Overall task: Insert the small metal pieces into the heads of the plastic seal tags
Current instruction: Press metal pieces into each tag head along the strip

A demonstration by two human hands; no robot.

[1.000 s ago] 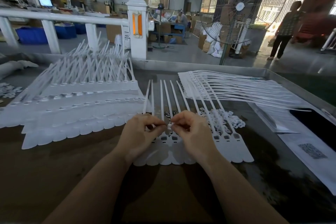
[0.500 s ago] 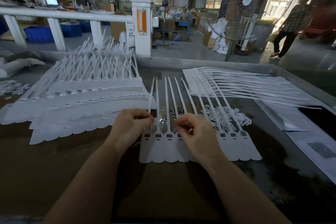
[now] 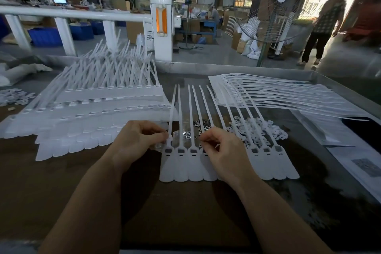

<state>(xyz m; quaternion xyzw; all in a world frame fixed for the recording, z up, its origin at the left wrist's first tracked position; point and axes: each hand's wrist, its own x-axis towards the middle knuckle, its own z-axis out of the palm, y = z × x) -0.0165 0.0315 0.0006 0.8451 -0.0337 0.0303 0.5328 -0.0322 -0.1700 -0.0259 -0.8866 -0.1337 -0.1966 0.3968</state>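
Our left hand [image 3: 138, 140] pinches the neck of the leftmost tag in the row of plastic seal tags [image 3: 208, 166] lying on the dark desk [image 3: 185, 212]. Our right hand [image 3: 222, 151] curls its grip over the fourth tag's head, fingertips pressed together — whether a metal piece sits between them we cannot tell. The loose small metal pieces [image 3: 193, 131] lie just beyond the hands, between the straps. To the left rests a big stack of tags [image 3: 92, 113]; to the right, another fanned stack [image 3: 268, 93] — and a heap of small white parts [image 3: 266, 130] beside the row.
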